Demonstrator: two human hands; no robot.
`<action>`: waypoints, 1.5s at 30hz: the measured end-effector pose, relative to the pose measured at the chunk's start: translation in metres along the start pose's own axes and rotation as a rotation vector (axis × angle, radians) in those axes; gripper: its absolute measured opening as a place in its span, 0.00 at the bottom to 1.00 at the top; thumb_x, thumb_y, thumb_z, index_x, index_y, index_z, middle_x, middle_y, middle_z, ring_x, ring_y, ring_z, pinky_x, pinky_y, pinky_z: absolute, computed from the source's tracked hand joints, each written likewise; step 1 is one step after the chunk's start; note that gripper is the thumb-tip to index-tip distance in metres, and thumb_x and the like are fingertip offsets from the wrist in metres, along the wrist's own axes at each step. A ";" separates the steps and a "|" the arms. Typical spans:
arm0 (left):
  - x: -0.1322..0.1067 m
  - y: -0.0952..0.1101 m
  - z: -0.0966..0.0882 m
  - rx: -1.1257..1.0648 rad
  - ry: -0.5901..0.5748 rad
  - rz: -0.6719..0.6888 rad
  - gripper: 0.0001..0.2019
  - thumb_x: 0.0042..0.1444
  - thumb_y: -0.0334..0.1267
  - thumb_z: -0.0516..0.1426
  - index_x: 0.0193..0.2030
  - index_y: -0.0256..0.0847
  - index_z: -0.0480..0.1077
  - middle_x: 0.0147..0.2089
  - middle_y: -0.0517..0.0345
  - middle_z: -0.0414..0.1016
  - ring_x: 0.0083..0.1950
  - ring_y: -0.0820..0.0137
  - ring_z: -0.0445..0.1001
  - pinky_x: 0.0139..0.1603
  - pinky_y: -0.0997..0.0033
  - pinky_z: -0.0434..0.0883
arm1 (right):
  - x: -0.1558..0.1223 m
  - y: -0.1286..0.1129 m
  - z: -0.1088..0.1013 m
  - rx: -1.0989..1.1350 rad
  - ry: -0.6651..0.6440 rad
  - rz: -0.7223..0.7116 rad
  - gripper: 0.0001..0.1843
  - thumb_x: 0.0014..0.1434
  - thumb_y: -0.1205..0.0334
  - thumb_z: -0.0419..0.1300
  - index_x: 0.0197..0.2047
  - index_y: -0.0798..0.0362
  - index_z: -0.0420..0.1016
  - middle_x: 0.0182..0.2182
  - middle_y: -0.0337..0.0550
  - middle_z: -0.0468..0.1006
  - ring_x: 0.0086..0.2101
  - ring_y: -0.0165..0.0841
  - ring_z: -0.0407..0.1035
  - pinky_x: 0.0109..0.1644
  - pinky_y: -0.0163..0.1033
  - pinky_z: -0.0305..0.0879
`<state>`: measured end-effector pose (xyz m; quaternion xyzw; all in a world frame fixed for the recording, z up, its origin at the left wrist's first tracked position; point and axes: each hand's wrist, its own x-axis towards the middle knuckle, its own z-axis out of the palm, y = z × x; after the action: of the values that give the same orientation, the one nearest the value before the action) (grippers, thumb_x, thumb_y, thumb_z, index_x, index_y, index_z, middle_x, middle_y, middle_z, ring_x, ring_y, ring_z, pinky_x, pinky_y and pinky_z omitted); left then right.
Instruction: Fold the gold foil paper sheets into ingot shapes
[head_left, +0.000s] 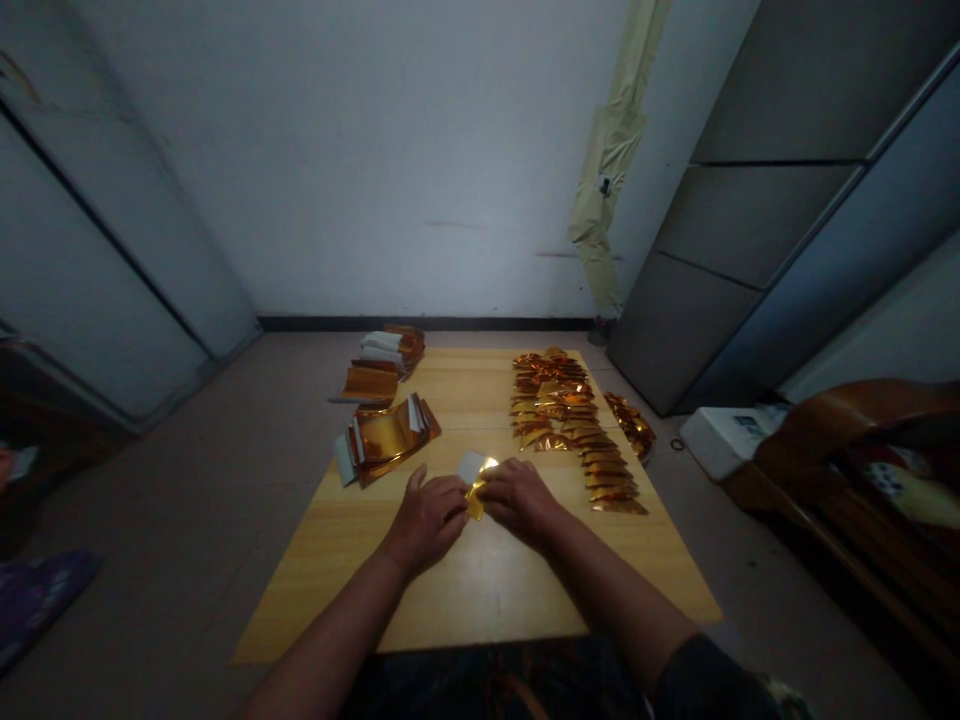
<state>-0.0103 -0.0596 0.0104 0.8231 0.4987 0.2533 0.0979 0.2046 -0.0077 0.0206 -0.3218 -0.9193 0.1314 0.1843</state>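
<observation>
My left hand [427,522] and right hand [521,500] sit close together over the pale wooden board [480,590], curled inward, with the fingers [491,484] of both nearly meeting. Between them is a small piece of gold foil [475,503], its lower tip showing below the fingertips, and a white paper slip [471,466] stands up just past them. Both hands look closed on it, though they hide most of the grip, so I can't tell exactly which fingers bear on which edge. The foil looks thin and easy to crease, so I'd keep the pinch light, at the edges, with both hands level. Just beyond my left hand lies a fanned stack of foil packets [384,440], with a second stack [386,365] farther up the board. To the right run overlapping rows of gold foil pieces [574,430], and past the board's right edge sits a heap of crumpled gold foil [630,425]. Beyond, a grey cabinet [720,270] stands against the white wall [360,170]
</observation>
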 end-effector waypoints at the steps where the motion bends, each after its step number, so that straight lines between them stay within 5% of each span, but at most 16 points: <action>1: 0.001 0.000 0.000 -0.003 0.006 -0.005 0.04 0.56 0.37 0.58 0.38 0.46 0.73 0.49 0.56 0.78 0.51 0.63 0.74 0.67 0.41 0.43 | 0.001 0.000 0.001 0.001 0.010 0.009 0.08 0.62 0.57 0.61 0.45 0.44 0.78 0.47 0.41 0.77 0.45 0.37 0.62 0.45 0.41 0.50; 7: 0.001 0.001 0.004 -0.001 0.036 0.008 0.06 0.58 0.39 0.58 0.42 0.49 0.74 0.48 0.58 0.79 0.53 0.64 0.74 0.68 0.41 0.36 | 0.004 0.001 0.009 0.019 0.058 0.029 0.09 0.62 0.55 0.62 0.44 0.44 0.79 0.45 0.40 0.78 0.44 0.36 0.63 0.46 0.42 0.51; 20: 0.002 -0.002 0.007 0.003 0.016 -0.051 0.08 0.61 0.37 0.55 0.42 0.50 0.74 0.48 0.58 0.79 0.53 0.64 0.73 0.63 0.44 0.49 | 0.011 0.026 0.006 0.122 -0.042 -0.025 0.10 0.55 0.58 0.66 0.42 0.43 0.82 0.46 0.38 0.77 0.45 0.34 0.67 0.50 0.40 0.56; 34: 0.002 0.002 0.000 0.073 0.010 0.089 0.08 0.63 0.34 0.51 0.40 0.46 0.72 0.45 0.59 0.78 0.49 0.67 0.74 0.69 0.42 0.39 | 0.003 0.010 0.003 0.049 -0.032 0.029 0.15 0.56 0.56 0.66 0.48 0.41 0.79 0.49 0.40 0.75 0.46 0.37 0.64 0.50 0.42 0.54; 45: 0.002 0.002 0.003 0.121 0.021 0.077 0.07 0.64 0.35 0.51 0.39 0.46 0.70 0.41 0.62 0.76 0.44 0.70 0.74 0.69 0.43 0.38 | -0.006 -0.005 -0.006 0.025 -0.027 0.008 0.15 0.60 0.62 0.60 0.50 0.40 0.77 0.53 0.39 0.71 0.49 0.37 0.61 0.51 0.42 0.51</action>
<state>-0.0062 -0.0581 0.0090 0.8433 0.4823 0.2349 0.0327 0.2088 -0.0151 0.0259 -0.3212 -0.9188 0.1480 0.1753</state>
